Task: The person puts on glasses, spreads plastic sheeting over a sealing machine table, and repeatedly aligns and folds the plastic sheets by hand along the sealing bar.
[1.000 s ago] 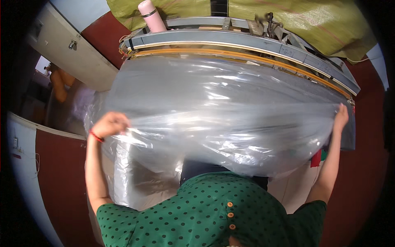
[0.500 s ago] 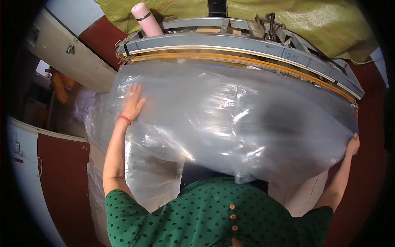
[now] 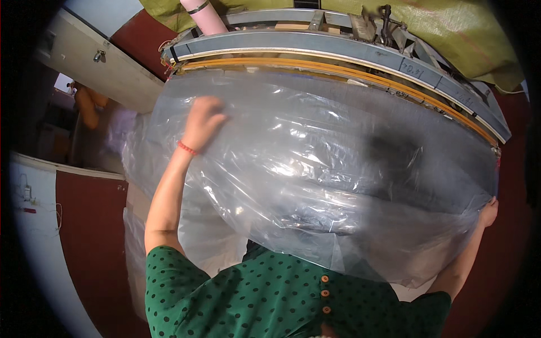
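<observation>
A large, clear plastic sheet (image 3: 282,152), wrinkled and shiny, spreads across the surface before me and hangs toward my body. Over its left part is my left hand (image 3: 204,123), a red bracelet at the wrist. The thumb stands apart from the slightly blurred, bent fingers, and nothing shows in that hand. At the far right, my right hand (image 3: 489,213) has its fingers closed on the sheet's edge. Folds of plastic run from that grip toward the middle.
Beyond the sheet runs a long grey metal bar (image 3: 270,46) with an orange strip (image 3: 315,67) along it. A pink bottle (image 3: 205,18) stands behind the bar's left end. Yellow-green woven sacking (image 3: 451,34) lies at the back. A pale door (image 3: 104,70) is at the left.
My left hand has shifted right and slightly farther away, its flat fingers now bent. My right hand has dropped slightly, still gripping the edge. The sheet's near edge hangs lower over my front.
</observation>
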Demonstrator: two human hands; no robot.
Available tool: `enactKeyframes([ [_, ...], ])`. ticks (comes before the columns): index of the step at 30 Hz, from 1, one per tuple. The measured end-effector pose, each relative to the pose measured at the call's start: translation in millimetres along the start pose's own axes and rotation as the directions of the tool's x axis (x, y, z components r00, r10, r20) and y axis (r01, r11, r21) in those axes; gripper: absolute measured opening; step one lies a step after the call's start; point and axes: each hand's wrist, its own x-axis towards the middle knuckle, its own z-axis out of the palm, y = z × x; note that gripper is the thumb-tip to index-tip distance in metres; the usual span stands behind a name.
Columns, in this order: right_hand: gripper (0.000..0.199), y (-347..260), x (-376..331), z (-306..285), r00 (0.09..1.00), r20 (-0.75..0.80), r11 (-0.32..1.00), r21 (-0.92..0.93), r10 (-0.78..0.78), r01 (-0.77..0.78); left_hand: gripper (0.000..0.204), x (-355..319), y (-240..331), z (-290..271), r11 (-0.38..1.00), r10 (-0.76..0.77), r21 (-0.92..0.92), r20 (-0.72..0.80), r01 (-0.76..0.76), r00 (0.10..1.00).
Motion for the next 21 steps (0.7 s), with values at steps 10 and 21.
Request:
enactKeyframes([
  [10,0.045,8.9,5.4,5.5,0.999,-0.05,0.999,0.052,0.007,-0.004,0.018,-25.6,-16.0,0.0,0.981,-0.045,-0.186,0.021,0.048,0.999],
  [21,0.039,84.9,34.7,23.6,0.989,0.137,0.42,0.896,0.047,-0.144,0.015,54.6,-29.3,42.4,0.96,-0.072,0.244,-0.264,0.139,0.962],
])
